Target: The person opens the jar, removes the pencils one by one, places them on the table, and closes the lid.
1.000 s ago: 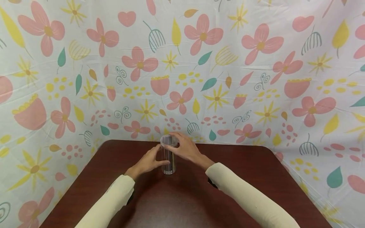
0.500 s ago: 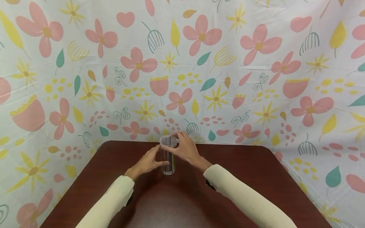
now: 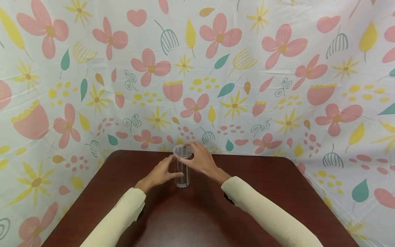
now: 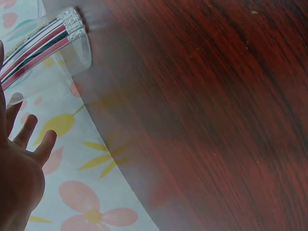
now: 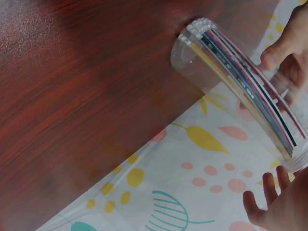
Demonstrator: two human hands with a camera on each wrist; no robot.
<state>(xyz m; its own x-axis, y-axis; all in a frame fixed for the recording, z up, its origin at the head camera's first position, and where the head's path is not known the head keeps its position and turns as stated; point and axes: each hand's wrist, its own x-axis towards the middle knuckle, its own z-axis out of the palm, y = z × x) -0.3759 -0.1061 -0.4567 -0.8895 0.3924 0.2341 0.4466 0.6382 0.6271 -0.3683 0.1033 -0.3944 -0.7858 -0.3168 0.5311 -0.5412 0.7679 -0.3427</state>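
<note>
A clear plastic jar (image 3: 182,167) stands upright near the back of the table. Inside are several pencils (image 5: 240,84) in yellow, blue, black and red, their silvery ends at the bottom. My left hand (image 3: 158,174) holds the jar's side between thumb and fingers; its fingertips behind the jar are hidden in the head view. From the right, my right hand (image 3: 202,162) grips the clear lid (image 3: 182,150), thumb on the near side and fingers over the far edge. The right wrist view shows the left thumb (image 5: 276,54) along the jar wall.
The dark red-brown wooden table (image 3: 185,216) stretches out in front of me. Behind it and along both sides hangs a white cloth (image 3: 191,68) with a flower and leaf print, close to the table's back edge.
Both hands stay on the jar, which stands in the same place. The right fingers shift slightly at the lid, and the head view tilts a little.
</note>
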